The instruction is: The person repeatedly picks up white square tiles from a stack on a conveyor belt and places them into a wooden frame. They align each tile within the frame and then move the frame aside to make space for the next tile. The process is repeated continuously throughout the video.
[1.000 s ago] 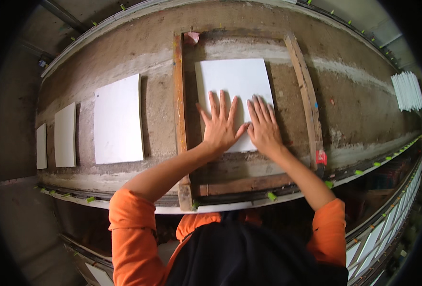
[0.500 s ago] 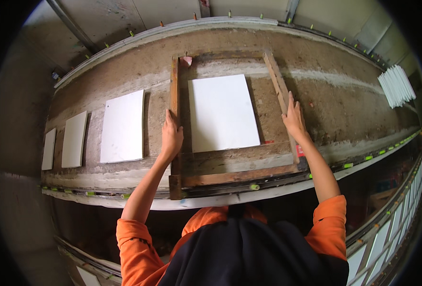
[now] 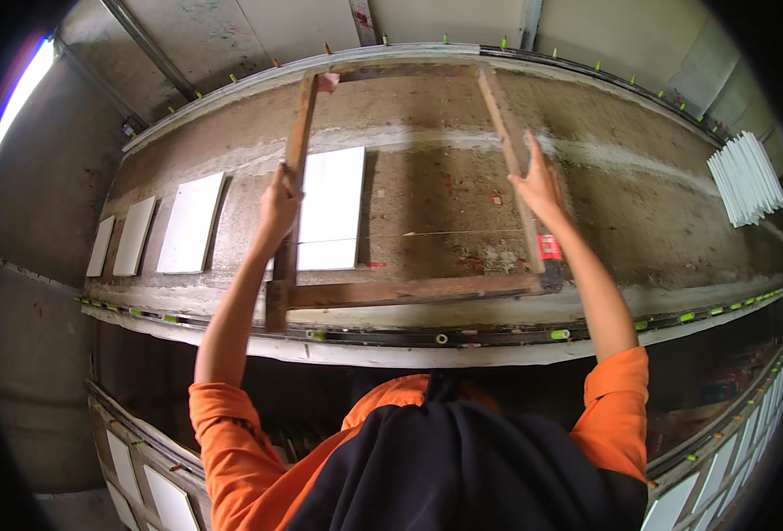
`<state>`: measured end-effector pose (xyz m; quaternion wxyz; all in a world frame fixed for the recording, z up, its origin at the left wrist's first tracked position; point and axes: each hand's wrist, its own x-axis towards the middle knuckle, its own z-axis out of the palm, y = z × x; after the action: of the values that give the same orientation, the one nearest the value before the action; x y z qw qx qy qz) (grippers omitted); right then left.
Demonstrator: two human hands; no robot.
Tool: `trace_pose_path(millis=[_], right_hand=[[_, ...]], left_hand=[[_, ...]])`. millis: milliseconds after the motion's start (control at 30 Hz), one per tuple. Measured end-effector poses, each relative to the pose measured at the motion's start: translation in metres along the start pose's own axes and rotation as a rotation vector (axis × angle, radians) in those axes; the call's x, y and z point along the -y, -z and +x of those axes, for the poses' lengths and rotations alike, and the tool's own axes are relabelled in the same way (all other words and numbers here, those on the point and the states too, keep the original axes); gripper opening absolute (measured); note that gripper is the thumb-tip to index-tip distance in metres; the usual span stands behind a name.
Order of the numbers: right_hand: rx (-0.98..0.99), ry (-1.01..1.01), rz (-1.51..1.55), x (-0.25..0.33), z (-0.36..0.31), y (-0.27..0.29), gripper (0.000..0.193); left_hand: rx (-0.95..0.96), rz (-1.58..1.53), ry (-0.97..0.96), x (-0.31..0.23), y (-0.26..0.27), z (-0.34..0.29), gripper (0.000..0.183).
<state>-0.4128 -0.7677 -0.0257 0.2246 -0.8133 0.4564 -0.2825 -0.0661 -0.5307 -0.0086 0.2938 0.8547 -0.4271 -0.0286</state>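
Observation:
Both my hands hold a large, worn wooden frame (image 3: 413, 292) over the long brown table. My left hand (image 3: 280, 202) is closed round its left bar. On the right bar, my right hand (image 3: 540, 184) grips with the thumb inside and the fingers stretched along the outside. A thin line crosses the frame's opening. Under its left part lies a white rectangular sheet (image 3: 331, 212), partly hidden by the left bar. A pinkish scrap (image 3: 328, 82) sits at the frame's far left corner, and a red label (image 3: 549, 247) is beside its near right corner.
Several white sheets (image 3: 192, 223) lie in a row to the left on the table (image 3: 621, 212). A fanned stack of white strips or sheets (image 3: 747, 180) stands at the far right. Small yellow-green pegs (image 3: 560, 334) line both table edges. Racks with white sheets (image 3: 672, 503) are behind me.
The wooden frame has moved right along the table, held in both my hands. The white sheet that was in the middle of its opening is now at its left side.

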Motion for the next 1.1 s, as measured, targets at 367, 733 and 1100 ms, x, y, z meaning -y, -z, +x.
trace_pose_path(millis=[367,733,1100], right_hand=[[-0.072,0.008,-0.145,-0.157,-0.040,0.071,0.077],[0.045,0.019,-0.267,-0.184,-0.049,0.070,0.061],[0.104,0.095,-0.585,-0.194,-0.061,0.085,0.062]], left_hand=[[0.067,-0.255,-0.040,-0.111,-0.145,-0.048,0.071],[0.038,-0.144,-0.022,-0.107,-0.164,-0.068,0.072],[-0.033,0.104,-0.147,-0.139,-0.182,-0.088,0.070]])
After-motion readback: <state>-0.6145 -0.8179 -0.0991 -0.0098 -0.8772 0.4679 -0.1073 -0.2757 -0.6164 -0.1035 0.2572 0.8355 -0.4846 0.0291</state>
